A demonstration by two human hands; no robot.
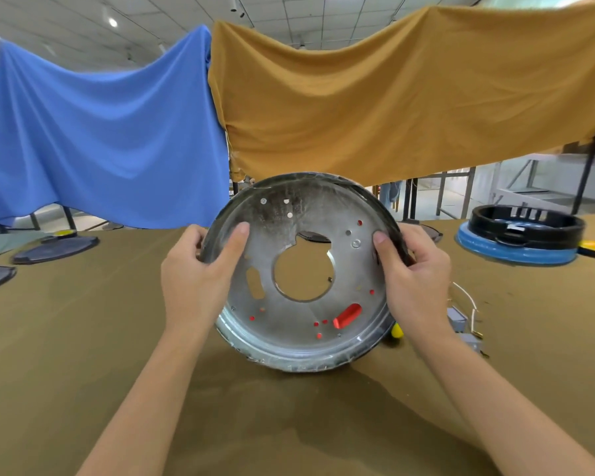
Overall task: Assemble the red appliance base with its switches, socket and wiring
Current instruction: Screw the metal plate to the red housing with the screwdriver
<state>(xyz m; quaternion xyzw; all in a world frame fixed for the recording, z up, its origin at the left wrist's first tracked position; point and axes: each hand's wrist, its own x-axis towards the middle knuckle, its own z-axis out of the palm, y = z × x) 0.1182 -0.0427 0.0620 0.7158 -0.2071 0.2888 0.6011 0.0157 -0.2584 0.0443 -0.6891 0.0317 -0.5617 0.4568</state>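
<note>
Both hands point(200, 273) around tilted base point(303, 324)

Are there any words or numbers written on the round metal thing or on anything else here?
None can be read.
Metal plate, held by left hand and right hand: only holes, no print visible.
Black and blue ring: small white patch, too blurred to read.
Small grey parts: no text visible.

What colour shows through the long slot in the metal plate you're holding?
Red, shiny, seen through the slot low on the metal plate; head view.
</note>
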